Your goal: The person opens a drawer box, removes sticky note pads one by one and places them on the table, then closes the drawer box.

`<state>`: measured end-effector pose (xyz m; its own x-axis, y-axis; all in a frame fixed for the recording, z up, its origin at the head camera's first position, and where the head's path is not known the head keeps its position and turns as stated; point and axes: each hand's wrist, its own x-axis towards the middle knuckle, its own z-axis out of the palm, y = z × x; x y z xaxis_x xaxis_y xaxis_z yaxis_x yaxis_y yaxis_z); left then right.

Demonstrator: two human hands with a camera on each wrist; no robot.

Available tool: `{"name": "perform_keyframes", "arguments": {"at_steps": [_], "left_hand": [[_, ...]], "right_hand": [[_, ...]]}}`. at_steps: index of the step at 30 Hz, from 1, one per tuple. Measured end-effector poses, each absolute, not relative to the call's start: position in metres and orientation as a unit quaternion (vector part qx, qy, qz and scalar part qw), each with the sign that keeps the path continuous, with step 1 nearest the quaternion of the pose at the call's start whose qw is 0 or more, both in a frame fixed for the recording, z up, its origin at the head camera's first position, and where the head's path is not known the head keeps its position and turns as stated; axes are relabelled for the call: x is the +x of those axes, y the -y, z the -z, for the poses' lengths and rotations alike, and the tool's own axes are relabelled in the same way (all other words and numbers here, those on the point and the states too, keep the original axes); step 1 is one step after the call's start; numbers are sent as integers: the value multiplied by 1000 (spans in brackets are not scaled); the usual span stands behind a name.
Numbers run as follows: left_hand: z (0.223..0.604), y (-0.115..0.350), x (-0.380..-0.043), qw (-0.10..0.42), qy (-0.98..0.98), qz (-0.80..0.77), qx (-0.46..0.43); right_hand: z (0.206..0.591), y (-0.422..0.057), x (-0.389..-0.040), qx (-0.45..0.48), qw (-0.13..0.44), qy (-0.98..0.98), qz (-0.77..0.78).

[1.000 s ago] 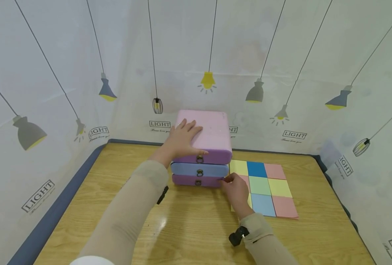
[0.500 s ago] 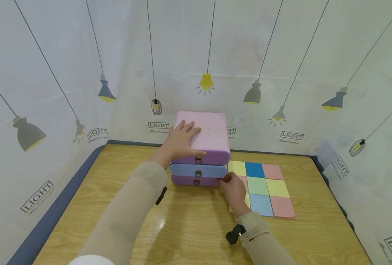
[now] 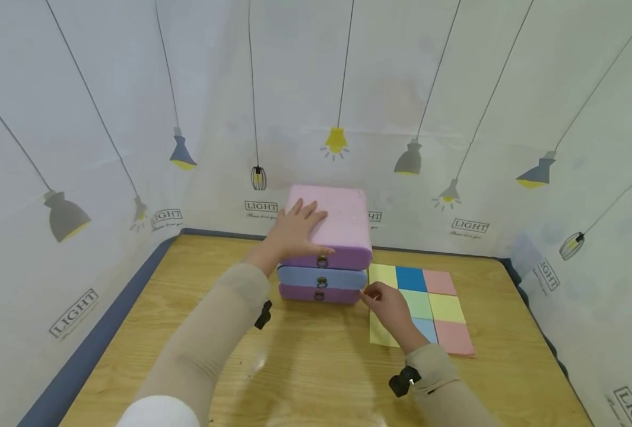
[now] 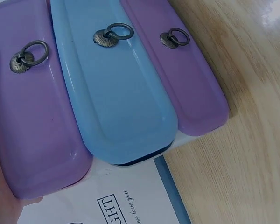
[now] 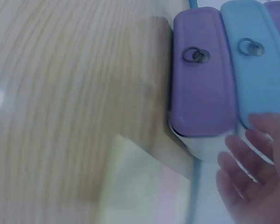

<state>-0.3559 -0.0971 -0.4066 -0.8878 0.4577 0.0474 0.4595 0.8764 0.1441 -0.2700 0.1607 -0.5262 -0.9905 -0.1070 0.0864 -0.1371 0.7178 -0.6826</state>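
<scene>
A small three-drawer cabinet (image 3: 342, 219) with a pink top stands at the back of the table. Its drawer fronts are a purple top drawer (image 4: 37, 121), a light blue middle drawer (image 4: 116, 98) and a purple bottom drawer (image 5: 205, 98), each with a bronze ring pull. A dark gap shows at the end of the blue front in the left wrist view. My left hand (image 3: 297, 231) rests spread on the cabinet top, thumb over the front edge. Beside the right end of the lower drawers is my right hand (image 3: 389, 305), fingers loosely bent, nothing visible in them.
A mat of coloured squares (image 3: 446, 308) lies on the wooden table (image 3: 316, 367) to the right of the cabinet, partly behind my right hand. A white backdrop (image 3: 294, 89) printed with hanging lamps encloses the table at the back and sides.
My right hand's fingertips have come away from the bottom drawer's right edge, a little to the right. My left hand stays on the cabinet top. The head view has shifted slightly.
</scene>
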Motion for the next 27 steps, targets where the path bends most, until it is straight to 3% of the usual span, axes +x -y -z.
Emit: {"name": "perform_keyframes", "arguments": {"at_steps": [4, 7, 17, 22, 27], "left_hand": [[410, 96, -355, 3, 970, 59, -234], [410, 96, -352, 22, 971, 24, -237], [408, 107, -327, 167, 943, -42, -284], [411, 121, -317, 223, 934, -14, -280], [411, 144, -307, 250, 929, 25, -271]], "right_hand": [[513, -172, -262, 102, 4, 934, -343], [501, -180, -258, 138, 23, 940, -312], [477, -216, -258, 356, 228, 888, -182], [470, -236, -258, 355, 262, 882, -164], [463, -252, -259, 323, 258, 898, -149]]}}
